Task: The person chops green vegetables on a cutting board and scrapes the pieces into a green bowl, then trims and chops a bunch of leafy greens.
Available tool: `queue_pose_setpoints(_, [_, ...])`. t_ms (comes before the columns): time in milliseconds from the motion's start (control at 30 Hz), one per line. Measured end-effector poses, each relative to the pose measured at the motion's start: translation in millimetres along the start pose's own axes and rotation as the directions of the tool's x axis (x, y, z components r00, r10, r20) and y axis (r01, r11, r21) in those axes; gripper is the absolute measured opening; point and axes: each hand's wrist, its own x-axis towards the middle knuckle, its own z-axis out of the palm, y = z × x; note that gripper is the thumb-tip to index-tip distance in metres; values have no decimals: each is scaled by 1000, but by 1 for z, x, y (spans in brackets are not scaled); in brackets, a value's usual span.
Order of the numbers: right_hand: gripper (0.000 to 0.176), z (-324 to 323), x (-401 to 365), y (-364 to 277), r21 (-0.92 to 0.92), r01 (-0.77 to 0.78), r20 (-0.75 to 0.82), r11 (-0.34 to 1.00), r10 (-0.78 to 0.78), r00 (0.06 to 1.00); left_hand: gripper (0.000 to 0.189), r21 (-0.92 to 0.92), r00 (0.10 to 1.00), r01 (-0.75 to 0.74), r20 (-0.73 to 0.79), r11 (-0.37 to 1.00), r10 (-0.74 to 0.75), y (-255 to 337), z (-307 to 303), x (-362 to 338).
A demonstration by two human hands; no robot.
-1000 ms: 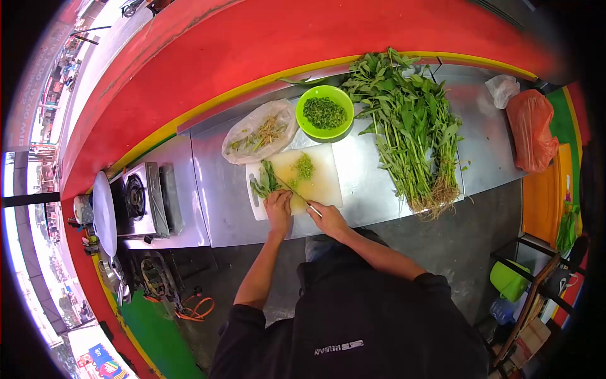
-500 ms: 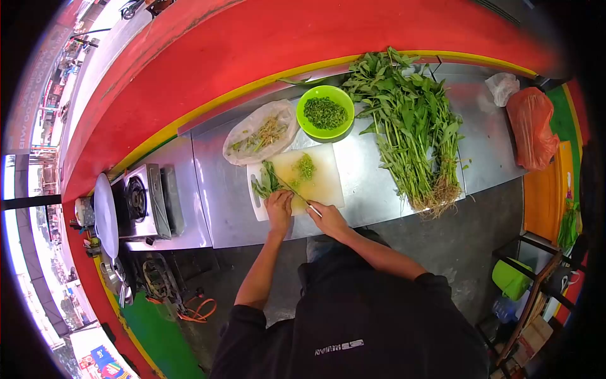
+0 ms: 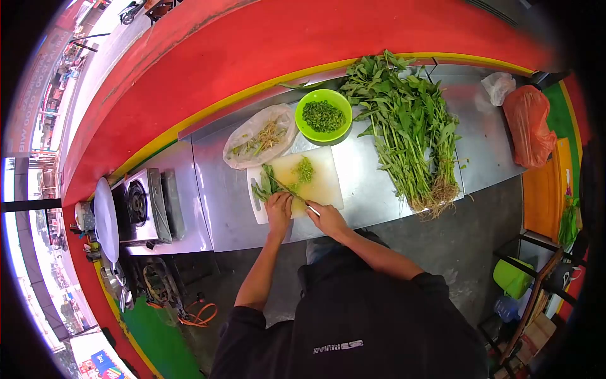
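Note:
My left hand presses down a small bunch of green stems on a white cutting board. My right hand grips a knife whose blade lies across the stems beside my left fingers. A little heap of chopped greens sits on the board beyond the blade. Behind the board stands a lime green bowl with more chopped greens in it.
A big pile of leafy stalks with roots lies on the steel counter to the right. A plastic bag with trimmings lies left of the bowl. A gas stove is at far left; an orange bag at far right.
Both hands stay on the board; the knife has shifted only slightly along the stems. The view has drifted a little.

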Motion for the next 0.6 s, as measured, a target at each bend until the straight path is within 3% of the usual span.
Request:
queue_pose_setpoints(267, [38, -2, -1, -2, 22, 46, -27, 999, -45, 999, 12, 27, 998, -49, 31, 998, 48, 10, -11, 5])
queue_pose_setpoints(367, [38, -2, -2, -2, 7, -23, 12, 1000, 22, 1000, 13, 51, 999, -23, 39, 998, 21, 9, -10, 3])
queue_pose_setpoints(600, [35, -3, -7, 10, 68, 11, -69, 998, -6, 998, 15, 63, 1000, -5, 20, 998, 4, 8, -7, 2])
